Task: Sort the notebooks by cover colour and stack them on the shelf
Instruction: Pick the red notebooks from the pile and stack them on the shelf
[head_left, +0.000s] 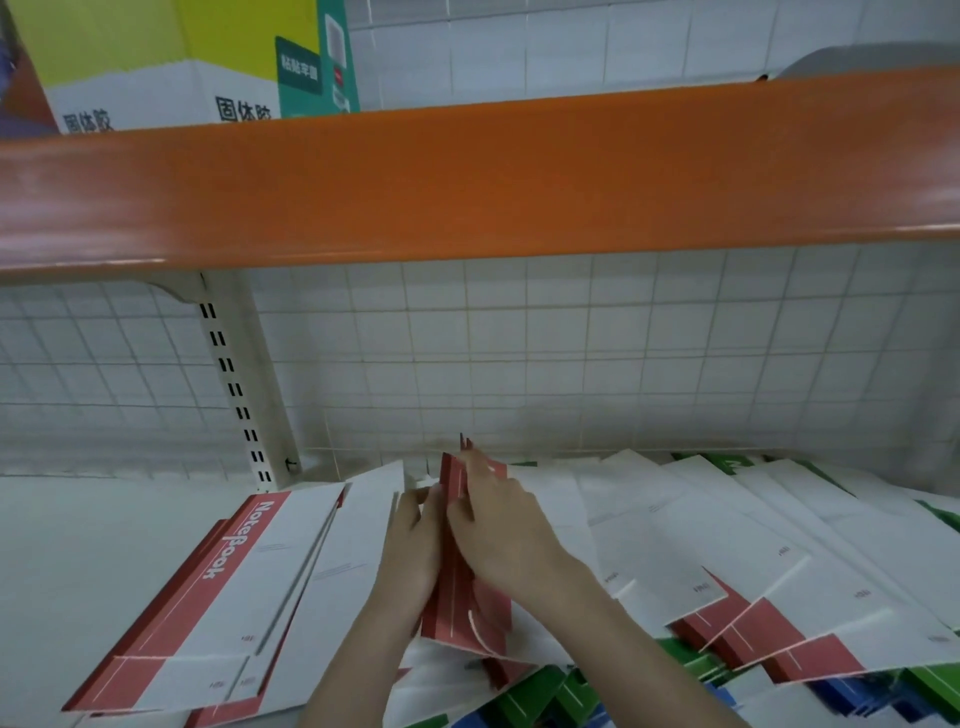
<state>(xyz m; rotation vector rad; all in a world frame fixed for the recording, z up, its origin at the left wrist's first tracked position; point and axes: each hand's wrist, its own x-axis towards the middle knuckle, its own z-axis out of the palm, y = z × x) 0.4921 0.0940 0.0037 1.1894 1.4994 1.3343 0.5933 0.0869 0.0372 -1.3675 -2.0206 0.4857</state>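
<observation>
Together hands (441, 540) grip upright red notebooks (457, 613).

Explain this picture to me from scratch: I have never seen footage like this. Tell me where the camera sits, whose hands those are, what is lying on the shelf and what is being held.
There is no machine here. A person wears one camera on the head, so you look forward and down at their own two bare hands.

The left hand and the right hand together hold a small bundle of red-covered notebooks standing on edge between them.

Below lies the white shelf board. On its left sits a flat stack of red-and-white notebooks printed "NoteBook". To the right spreads a loose unsorted heap of notebooks, with red, green and blue covers showing.

Overhead runs the orange front edge of the upper shelf, which carries printed cardboard boxes. Behind is a white wire grid back panel.
</observation>
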